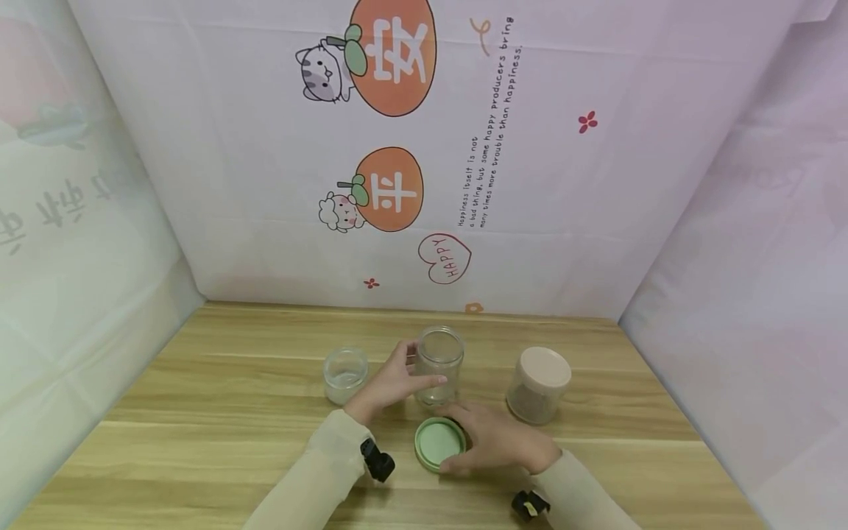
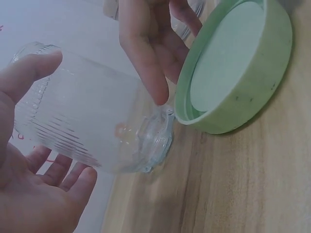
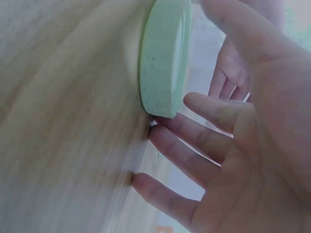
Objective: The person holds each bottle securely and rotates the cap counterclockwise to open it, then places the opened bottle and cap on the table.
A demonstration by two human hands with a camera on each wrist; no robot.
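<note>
- The tall clear jar [image 1: 440, 361] stands upright on the desk [image 1: 218, 412], open at the top, just to the right of the left hand [image 1: 395, 379].
- The left hand holds this jar, thumb across its near side and the other fingers curving round the left and back.
- The green lid [image 1: 439, 443] lies on the desk with its inner face up, nearer the person than the tall jar.
- The right hand [image 1: 497, 438] is spread around the right side of the lid, thumb at the near edge, fingers at the far one, fingertips reaching the desk near the jar's base; how firmly it touches the lid I cannot tell.
- A small open jar [image 1: 345, 379] stands left of the left hand; a jar with a pinkish lid [image 1: 538, 386], beyond the right hand, to its right.
</note>
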